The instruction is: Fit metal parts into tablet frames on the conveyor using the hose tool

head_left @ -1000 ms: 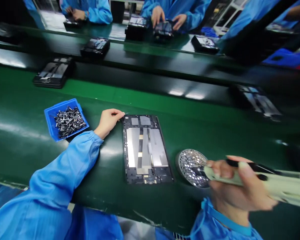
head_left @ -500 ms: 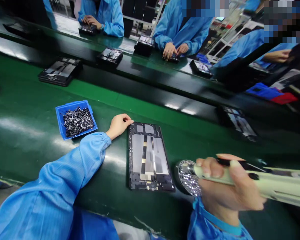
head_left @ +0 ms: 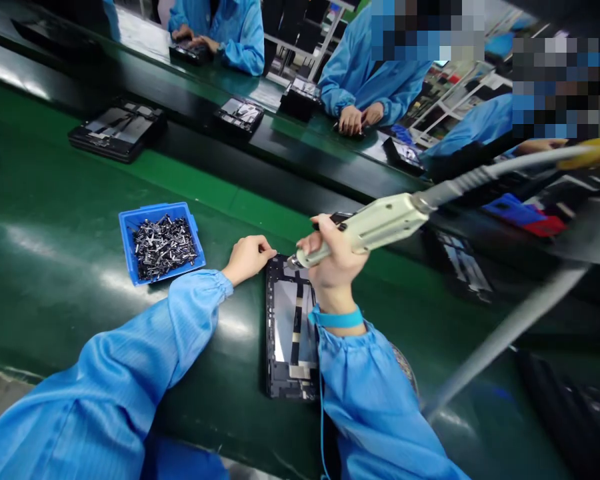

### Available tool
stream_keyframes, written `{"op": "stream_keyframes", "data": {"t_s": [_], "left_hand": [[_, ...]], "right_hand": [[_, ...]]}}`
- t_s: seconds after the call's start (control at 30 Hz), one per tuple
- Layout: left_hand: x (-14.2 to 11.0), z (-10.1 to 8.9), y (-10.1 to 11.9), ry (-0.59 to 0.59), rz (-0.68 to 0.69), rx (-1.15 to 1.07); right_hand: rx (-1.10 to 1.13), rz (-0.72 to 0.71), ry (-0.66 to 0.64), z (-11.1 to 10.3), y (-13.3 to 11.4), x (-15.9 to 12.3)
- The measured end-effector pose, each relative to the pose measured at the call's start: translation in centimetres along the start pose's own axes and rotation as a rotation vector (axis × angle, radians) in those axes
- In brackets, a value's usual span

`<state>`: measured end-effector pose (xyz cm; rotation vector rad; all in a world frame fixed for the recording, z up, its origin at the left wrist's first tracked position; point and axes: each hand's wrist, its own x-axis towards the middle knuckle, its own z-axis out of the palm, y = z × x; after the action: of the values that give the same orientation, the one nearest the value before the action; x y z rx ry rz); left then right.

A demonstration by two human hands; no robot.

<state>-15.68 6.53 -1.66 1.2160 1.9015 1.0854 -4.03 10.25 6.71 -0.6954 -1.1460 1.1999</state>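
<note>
On the green conveyor belt (head_left: 70,333), nearest first: right hand (head_left: 333,267) wrapped firmly round a pale green electric screwdriver (head_left: 365,230), tip at the top edge of a black tablet frame (head_left: 290,333). Frame lies flat, partly under the right forearm. Blue wrist strap (head_left: 336,318) on that wrist. Left hand (head_left: 247,259) half open, holding nothing, fingertips at the frame's top left corner. Blue tray (head_left: 161,245) of small metal parts just left of that hand. Across the line, a co-worker's hands (head_left: 357,120) rest over a dark unit.
</note>
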Motion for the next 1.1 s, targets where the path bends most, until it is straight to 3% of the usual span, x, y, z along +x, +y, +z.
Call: {"op": "stream_keyframes", "data": {"t_s": [0.23,1.1], "left_hand": [[0.0,-0.1,-0.1,-0.073,-0.03,-0.047],[-0.1,-0.4,0.6,-0.062,-0.037,0.017]], "right_hand": [[-0.024,0.023,-0.017,1.3,2.3,1.1],[-0.014,0.01,-0.04,1.8,4.0,0.6]]}}
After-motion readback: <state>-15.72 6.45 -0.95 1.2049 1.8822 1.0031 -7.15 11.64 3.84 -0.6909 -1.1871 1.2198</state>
